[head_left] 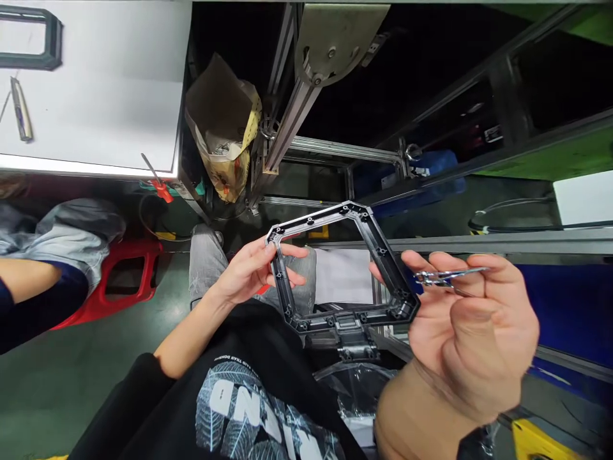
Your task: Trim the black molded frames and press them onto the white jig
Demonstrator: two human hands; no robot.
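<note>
We hold a dark plastic frame up between our two hands, above our lap. Its screw bosses along the rim look bare, so we judge the fitting work on it is mostly still to do, though the small holes are too fine to read for certain. Our left hand grips the frame's left bar, thumb across the front and fingers curled round behind. Our right hand steadies the frame's right corner with its fingertips and pinches metal tweezers between thumb and forefinger, tips pointing toward the frame. Just below the frame lies a clear plastic bag. Well beyond our left fingers stands a white table, with another person's arm beside a red stool.
</note>
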